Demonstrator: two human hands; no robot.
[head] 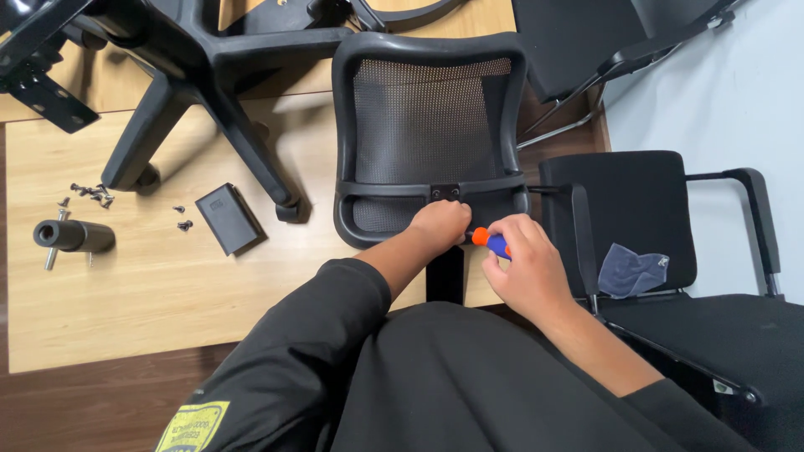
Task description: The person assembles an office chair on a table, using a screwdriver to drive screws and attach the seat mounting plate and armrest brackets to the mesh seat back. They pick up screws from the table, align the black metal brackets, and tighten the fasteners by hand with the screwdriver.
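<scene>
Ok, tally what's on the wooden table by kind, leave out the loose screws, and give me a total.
Mesh backrest: 1
Star base: 1
Gas cylinder: 1
Black box: 1
Metal bracket: 1
Screwdriver, in the right hand: 1
Total: 6
The left hand rests on the backrest's lower edge.

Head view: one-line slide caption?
Left hand steadies a mesh chair back on the table while right hand holds an orange-blue screwdriver.
</scene>
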